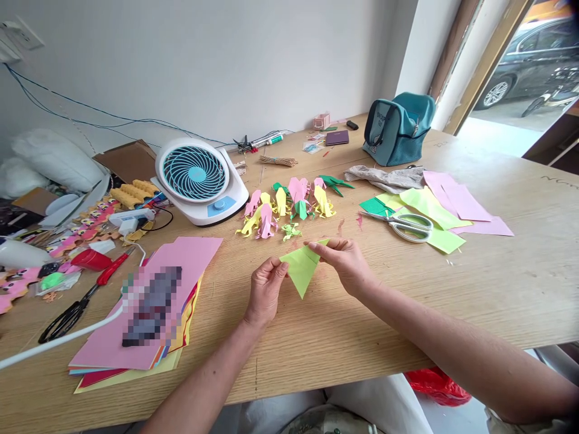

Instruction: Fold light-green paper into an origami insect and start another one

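A light green sheet of paper (302,271), folded into a triangle with its point downward, is held above the table between my two hands. My left hand (266,286) pinches its left corner between thumb and fingers. At the upper right corner, my right hand (342,260) grips it the same way. Just beyond lie several folded paper figures (297,191) in pink, yellow and green. A small green folded figure (291,231) is the closest of them to the paper. To the right, white-handled scissors (409,228) rest on loose green paper sheets (429,208).
On the left lie a stack of coloured paper (194,259) with a blurred-out object on top, and black-handled scissors (84,298). A white fan (199,181) stands behind. Pink sheets (470,199), a grey cloth (384,176) and a teal bag (400,129) are at the right.
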Demonstrator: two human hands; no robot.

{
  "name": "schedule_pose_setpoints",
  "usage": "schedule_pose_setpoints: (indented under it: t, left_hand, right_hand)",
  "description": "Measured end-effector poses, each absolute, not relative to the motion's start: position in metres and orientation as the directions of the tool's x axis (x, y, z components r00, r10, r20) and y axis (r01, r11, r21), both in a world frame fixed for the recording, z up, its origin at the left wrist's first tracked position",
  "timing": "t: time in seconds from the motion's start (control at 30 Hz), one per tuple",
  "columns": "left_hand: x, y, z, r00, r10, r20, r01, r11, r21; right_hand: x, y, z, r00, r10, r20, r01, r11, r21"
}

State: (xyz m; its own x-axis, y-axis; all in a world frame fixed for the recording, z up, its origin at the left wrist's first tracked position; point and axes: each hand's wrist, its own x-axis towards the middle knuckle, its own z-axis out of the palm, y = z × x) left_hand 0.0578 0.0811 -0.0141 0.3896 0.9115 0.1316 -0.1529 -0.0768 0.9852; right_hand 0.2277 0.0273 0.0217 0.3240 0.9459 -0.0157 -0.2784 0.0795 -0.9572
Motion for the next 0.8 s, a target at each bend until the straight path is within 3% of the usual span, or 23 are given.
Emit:
schedule_pose_setpoints:
  t: [0.2, 0.4, 0.63, 0.8]
  left_hand:
    - [0.054, 0.087, -0.015, 0.373, 0.919, 0.127, -0.16, -0.071, 0.985]
    - [0.048, 0.095, -0.009, 0.265, 0.956, 0.124, -0.235, -0.06, 0.97]
    - [0.055, 0.085, -0.009, 0.331, 0.935, 0.126, -0.187, -0.066, 0.98]
    - [0.058, 0.079, -0.01, 0.367, 0.923, 0.118, -0.142, -0.07, 0.987]
  right_hand:
    - [0.241, 0.03, 0.024, 0.304, 0.952, -0.022, -0.329, 0.083, -0.941]
    - [0.267, 0.035, 0.028, 0.436, 0.9, 0.033, -0.356, 0.206, -0.912]
    - [0.23, 0.032, 0.014, 0.101, 0.995, 0.021, -0.281, 0.049, -0.959]
    - [0.217, 0.029, 0.013, 0.102, 0.995, -0.014, -0.325, 0.02, -0.945]
